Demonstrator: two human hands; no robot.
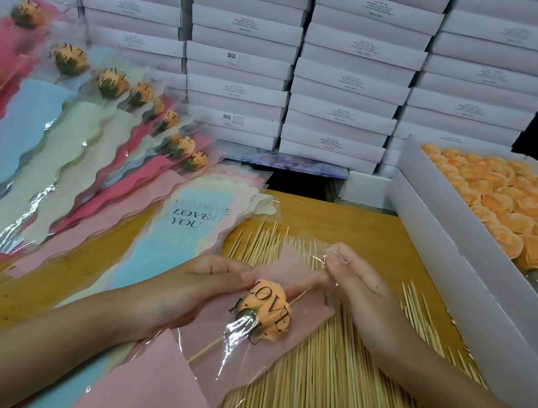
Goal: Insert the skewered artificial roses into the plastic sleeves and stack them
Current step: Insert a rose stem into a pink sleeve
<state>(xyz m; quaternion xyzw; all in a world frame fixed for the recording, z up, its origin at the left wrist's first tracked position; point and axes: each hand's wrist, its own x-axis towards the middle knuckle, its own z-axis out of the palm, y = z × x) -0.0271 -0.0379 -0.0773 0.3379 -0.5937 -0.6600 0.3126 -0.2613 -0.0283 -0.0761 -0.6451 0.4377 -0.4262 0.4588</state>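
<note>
both forearms reach in from the near edge over the yellow wooden surface (pixel 354 223). the left hand (pixel 199 292) lies palm inward, its fingers curled on the pink plastic sleeve printed "love you" (pixel 164 376), thumb on top just beside the bloom. the right hand (pixel 361 286) pinches the sleeve's clear upper edge between thumb and fingertips. i see the orange artificial rose (pixel 275 312) inside the clear part of the sleeve, between the two hands and touching the left fingers. its thin wooden skewer (pixel 207 352) runs lower left, so the long axis goes diagonally, bloom to the upper right. below lies a bed of loose bamboo skewers (pixel 320 394). finished sleeved roses (pixel 106 118) fan out at far left.
</note>
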